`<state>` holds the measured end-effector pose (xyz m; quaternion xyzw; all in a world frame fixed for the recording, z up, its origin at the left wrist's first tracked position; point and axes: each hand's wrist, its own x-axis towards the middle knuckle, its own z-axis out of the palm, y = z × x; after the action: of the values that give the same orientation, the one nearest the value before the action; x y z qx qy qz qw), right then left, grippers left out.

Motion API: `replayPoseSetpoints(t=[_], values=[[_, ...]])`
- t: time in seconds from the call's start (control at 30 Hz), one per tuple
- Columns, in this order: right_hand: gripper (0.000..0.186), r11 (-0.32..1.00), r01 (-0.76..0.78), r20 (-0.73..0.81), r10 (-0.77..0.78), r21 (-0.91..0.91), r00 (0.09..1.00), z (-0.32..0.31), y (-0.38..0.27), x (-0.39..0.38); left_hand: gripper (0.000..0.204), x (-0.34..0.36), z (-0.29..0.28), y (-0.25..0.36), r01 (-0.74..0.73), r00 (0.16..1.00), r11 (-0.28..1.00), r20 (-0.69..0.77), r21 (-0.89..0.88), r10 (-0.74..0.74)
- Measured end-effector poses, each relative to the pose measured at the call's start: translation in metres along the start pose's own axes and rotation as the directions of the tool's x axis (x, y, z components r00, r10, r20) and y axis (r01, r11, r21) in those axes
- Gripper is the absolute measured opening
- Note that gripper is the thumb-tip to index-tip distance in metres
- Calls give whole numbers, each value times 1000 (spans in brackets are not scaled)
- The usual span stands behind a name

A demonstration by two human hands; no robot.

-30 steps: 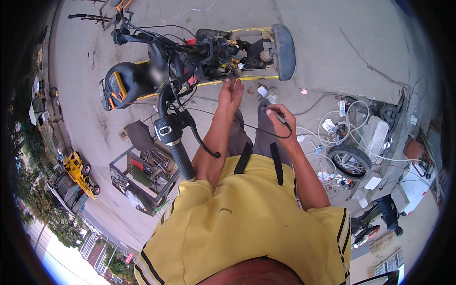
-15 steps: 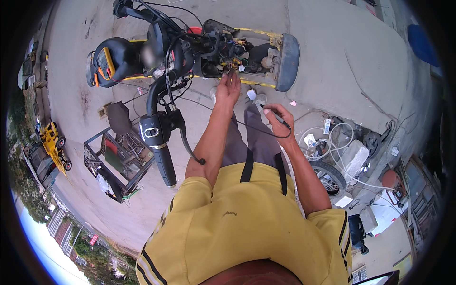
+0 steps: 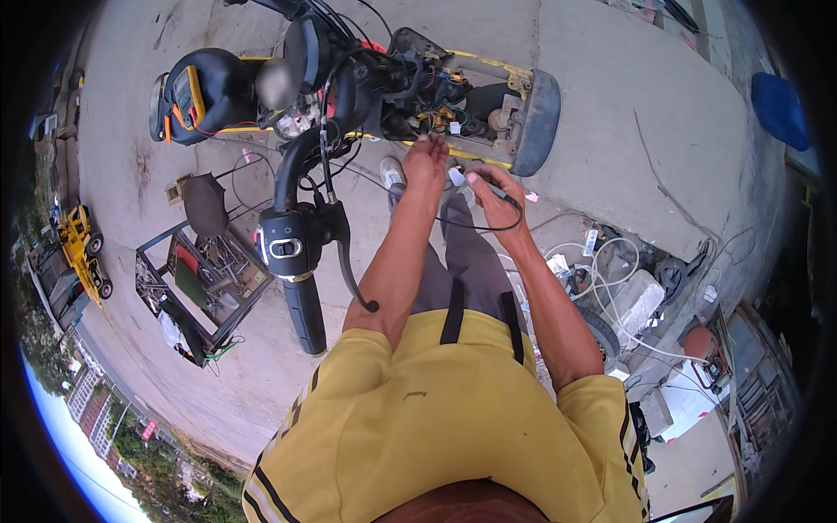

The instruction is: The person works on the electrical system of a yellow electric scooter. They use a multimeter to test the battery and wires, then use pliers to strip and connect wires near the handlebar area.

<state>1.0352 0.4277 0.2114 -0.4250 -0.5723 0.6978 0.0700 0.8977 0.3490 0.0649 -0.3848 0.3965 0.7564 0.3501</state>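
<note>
**Q:** Largest item and its bearing?

**A:** A scooter (image 3: 353, 96), on the ground to the far side of the person, long axis running left to right.

**Q:** The opened section?

**A:** An uncovered bay (image 3: 484, 159) in the scooter's right half, edged in yellow, sharing that axis. It lies to the far side of both hands.

**Q:** Which hand is nearer to it?

**A:** The left hand (image 3: 425, 161), at the bay's near edge. Fingers extended, slightly parted; whether the fingertips have hold of anything cannot be told. The right hand (image 3: 497, 193) is to its right, short of the edge, fingers closed around a dark probe.

**Q:** Smaller items?

**A:** An orange-edged meter (image 3: 187, 98) rests on a rounded black part at the scooter's left end. The probe (image 3: 513, 203) trails a thin black cable (image 3: 488, 229) leftward. Its tip is not clearly visible.

**Q:** Smallest?

**A:** Coloured wires (image 3: 436, 118) in the bay, just beyond the left fingertips, with a white tag (image 3: 454, 127) to their right.
</note>
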Motion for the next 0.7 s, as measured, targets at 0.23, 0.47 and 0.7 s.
replayPoseSetpoints(t=[0.23, 0.47, 0.7], values=[[29, 998, -23, -55, 26, 59, 998, 20, 3, 15, 14, -8, -2, 4, -1, 1000, 999, 15, 50, 0], [31, 993, -18, -52, 24, 115, 998, 29, 9, 28, 16, -18, -4, 12, 24, 1000, 986, 8, 164, -25], [31, 994, -51, -63, 58, 94, 996, 33, 13, 36, 17, -14, -7, 12, -47, 999, 939, -3, 342, 51]])
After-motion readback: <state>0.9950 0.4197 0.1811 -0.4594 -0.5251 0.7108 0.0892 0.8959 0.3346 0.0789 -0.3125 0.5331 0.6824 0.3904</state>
